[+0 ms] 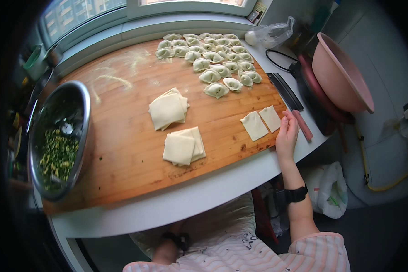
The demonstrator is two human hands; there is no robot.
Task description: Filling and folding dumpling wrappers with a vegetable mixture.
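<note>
My right hand [287, 131] is at the right edge of a wooden board [129, 176], its fingers close together; whether it grips the edge is unclear. Beside it lie two dough wrappers, one nearer [273, 119] and one farther left [254, 126]. A cleaver's pink handle [302, 125] is just right of the fingers, its dark blade [285, 91] reaching back along the board. My left hand [177, 225] is low by my lap, dim and mostly hidden beneath the table edge. Two stacks of square wrappers, an upper [167, 108] and a lower [179, 147], lie mid-board.
Several folded wontons [216, 89] fill the board's back right. A steel bowl [87, 112] of chopped green filling [59, 158] stands at left. Loose flour [114, 80] marks the board. Right of it are a pink basin [340, 74], a clear plastic bag [275, 32] and a cable [273, 57].
</note>
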